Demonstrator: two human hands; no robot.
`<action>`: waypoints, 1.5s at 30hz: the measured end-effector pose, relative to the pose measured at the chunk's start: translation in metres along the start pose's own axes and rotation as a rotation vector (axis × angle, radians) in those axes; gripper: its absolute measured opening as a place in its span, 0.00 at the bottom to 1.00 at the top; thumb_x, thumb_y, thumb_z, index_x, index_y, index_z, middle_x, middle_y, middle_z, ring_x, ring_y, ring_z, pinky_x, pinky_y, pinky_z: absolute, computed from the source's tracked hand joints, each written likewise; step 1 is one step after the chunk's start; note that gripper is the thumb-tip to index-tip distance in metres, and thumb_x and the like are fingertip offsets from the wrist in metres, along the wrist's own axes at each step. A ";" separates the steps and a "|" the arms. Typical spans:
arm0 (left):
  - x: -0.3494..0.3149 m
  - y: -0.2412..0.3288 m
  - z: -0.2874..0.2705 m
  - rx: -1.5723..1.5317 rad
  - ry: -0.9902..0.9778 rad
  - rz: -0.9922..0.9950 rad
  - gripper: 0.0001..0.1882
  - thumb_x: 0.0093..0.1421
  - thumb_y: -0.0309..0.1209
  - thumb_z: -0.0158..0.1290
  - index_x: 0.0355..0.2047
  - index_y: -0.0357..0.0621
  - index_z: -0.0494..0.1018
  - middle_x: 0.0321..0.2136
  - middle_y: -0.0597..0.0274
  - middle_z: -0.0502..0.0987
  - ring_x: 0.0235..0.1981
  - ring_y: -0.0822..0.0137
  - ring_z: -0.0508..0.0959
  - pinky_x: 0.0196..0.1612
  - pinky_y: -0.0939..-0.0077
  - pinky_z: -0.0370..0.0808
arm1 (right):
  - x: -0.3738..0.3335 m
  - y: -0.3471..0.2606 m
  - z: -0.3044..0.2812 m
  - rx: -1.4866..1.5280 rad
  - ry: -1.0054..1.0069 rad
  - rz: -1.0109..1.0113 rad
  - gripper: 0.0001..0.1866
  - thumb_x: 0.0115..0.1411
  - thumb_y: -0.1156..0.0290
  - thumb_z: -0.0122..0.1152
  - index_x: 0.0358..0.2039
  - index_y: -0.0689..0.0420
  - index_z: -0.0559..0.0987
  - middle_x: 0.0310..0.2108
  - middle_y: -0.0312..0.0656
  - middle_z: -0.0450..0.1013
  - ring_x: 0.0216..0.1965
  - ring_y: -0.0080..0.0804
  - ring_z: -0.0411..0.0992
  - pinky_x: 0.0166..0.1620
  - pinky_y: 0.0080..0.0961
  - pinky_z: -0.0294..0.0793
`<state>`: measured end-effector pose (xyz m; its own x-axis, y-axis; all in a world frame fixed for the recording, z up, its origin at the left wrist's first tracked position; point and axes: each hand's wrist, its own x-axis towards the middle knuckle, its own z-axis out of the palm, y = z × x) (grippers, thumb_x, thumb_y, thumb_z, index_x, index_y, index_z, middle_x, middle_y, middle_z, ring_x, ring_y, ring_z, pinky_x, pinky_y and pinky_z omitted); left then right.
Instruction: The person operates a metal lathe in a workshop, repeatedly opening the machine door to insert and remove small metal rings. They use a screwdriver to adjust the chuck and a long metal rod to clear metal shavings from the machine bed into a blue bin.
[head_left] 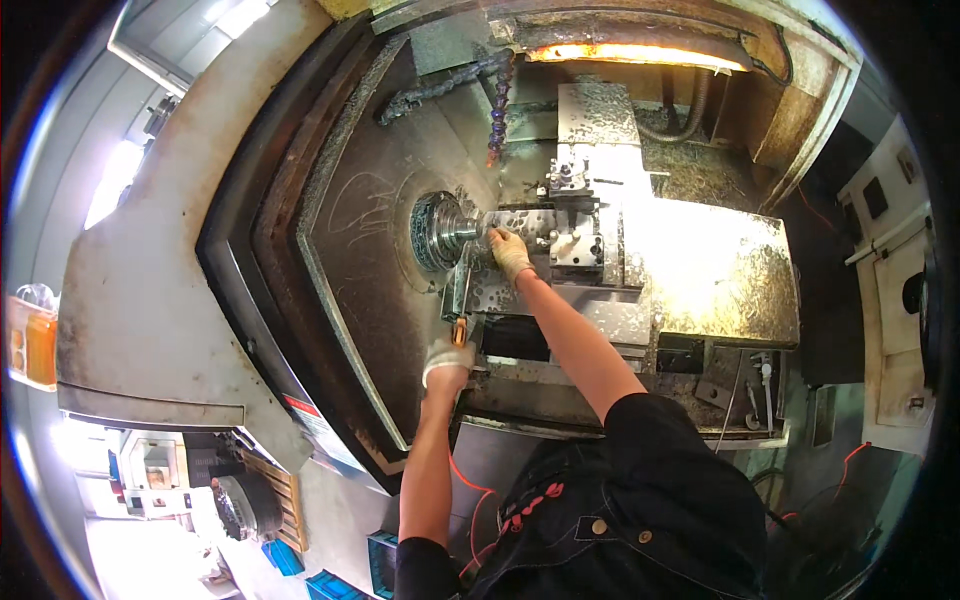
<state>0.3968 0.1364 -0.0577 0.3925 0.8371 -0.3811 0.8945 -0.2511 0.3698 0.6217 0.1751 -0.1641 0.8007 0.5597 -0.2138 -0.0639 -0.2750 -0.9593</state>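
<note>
In a lathe's work area, a round metal chuck [432, 231] holds a shiny stepped metal workpiece [462, 228]. My right hand [510, 251], in a pale glove, is closed by the right end of the workpiece. Its fingertips are pressed together, and what is between them is too small to tell. Lower and to the left, my gloved left hand [447, 363] is wrapped round an orange-bodied hand tool [460, 332]. The tool's far end points up toward the chuck area; its exact kind does not show. A tool post [577, 248] stands right of my right hand.
Jointed coolant hoses [498, 120] hang behind the chuck. A bright metal cover [725, 270] spans the right side of the machine. A red hose [475, 483] hangs below my left forearm. Hand tools [765, 390] lie at the front right, and blue crates [333, 585] stand below.
</note>
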 end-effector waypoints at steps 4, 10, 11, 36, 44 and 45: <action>0.003 0.017 -0.009 0.004 0.083 0.150 0.19 0.47 0.37 0.48 0.38 0.41 0.71 0.33 0.40 0.73 0.38 0.44 0.73 0.41 0.56 0.69 | -0.002 -0.004 -0.009 0.644 0.023 -0.019 0.15 0.54 0.63 0.57 0.38 0.60 0.74 0.31 0.37 0.71 0.34 0.24 0.66 0.40 0.21 0.64; -0.033 0.000 0.006 0.007 0.170 0.214 0.20 0.49 0.39 0.50 0.41 0.43 0.68 0.32 0.40 0.73 0.37 0.43 0.73 0.40 0.55 0.69 | -0.011 -0.008 -0.010 0.779 -0.043 -0.170 0.11 0.50 0.70 0.60 0.34 0.59 0.75 0.26 0.34 0.71 0.28 0.22 0.65 0.33 0.19 0.66; -0.036 -0.012 0.012 -0.073 0.186 0.232 0.19 0.50 0.40 0.50 0.40 0.43 0.68 0.30 0.40 0.74 0.34 0.42 0.73 0.37 0.55 0.70 | -0.017 -0.012 -0.010 0.746 -0.054 -0.171 0.11 0.50 0.70 0.60 0.34 0.59 0.75 0.26 0.34 0.70 0.28 0.21 0.65 0.33 0.19 0.66; -0.118 -0.113 0.044 -0.502 0.231 0.307 0.14 0.49 0.28 0.51 0.38 0.42 0.69 0.26 0.50 0.74 0.29 0.52 0.75 0.33 0.66 0.71 | 0.008 0.014 -0.010 1.021 -0.037 0.251 0.19 0.49 0.61 0.63 0.41 0.49 0.71 0.32 0.32 0.70 0.29 0.27 0.67 0.27 0.26 0.68; -0.122 -0.106 0.038 -0.469 0.176 0.254 0.13 0.49 0.27 0.51 0.37 0.42 0.69 0.27 0.50 0.74 0.29 0.53 0.75 0.33 0.68 0.71 | 0.018 0.019 0.004 0.629 0.087 -0.254 0.20 0.44 0.80 0.66 0.39 0.59 0.71 0.32 0.34 0.69 0.32 0.22 0.67 0.33 0.18 0.68; -0.124 -0.109 0.040 -0.475 0.167 0.212 0.14 0.49 0.27 0.51 0.38 0.42 0.69 0.26 0.51 0.74 0.29 0.54 0.75 0.32 0.68 0.71 | 0.011 0.012 0.006 0.635 0.083 -0.284 0.20 0.44 0.80 0.65 0.39 0.59 0.71 0.33 0.35 0.69 0.34 0.22 0.66 0.35 0.18 0.68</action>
<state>0.2585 0.0405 -0.0844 0.4799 0.8675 -0.1310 0.5890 -0.2079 0.7809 0.6259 0.1828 -0.1795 0.8792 0.4736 0.0514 -0.1610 0.3969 -0.9036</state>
